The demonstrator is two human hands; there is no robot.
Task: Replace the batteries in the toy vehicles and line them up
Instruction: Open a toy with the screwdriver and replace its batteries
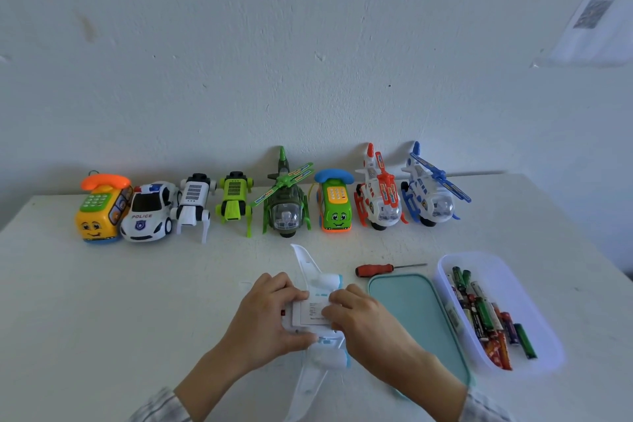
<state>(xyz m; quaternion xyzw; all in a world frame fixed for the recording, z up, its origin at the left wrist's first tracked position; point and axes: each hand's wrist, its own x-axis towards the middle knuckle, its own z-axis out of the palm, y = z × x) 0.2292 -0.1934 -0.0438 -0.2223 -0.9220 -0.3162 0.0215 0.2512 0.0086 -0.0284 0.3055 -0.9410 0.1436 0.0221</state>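
A white and light-blue toy airplane (317,279) lies belly-up on the white table (102,301) in front of me. My left hand (265,313) grips its body from the left, fingers curled over the top edge and thumb below. My right hand (356,312) holds it from the right, fingers over the labelled battery cover (312,312). Several toys stand in a row by the wall, from the yellow phone bus (99,212) to the blue-white helicopter (433,195). Loose batteries (486,315) fill an open clear box.
A red-handled screwdriver (376,270) lies just beyond the plane, to the right. The teal box lid (414,319) rests between my right hand and the clear battery box (537,319). The table's right edge runs close to the box.
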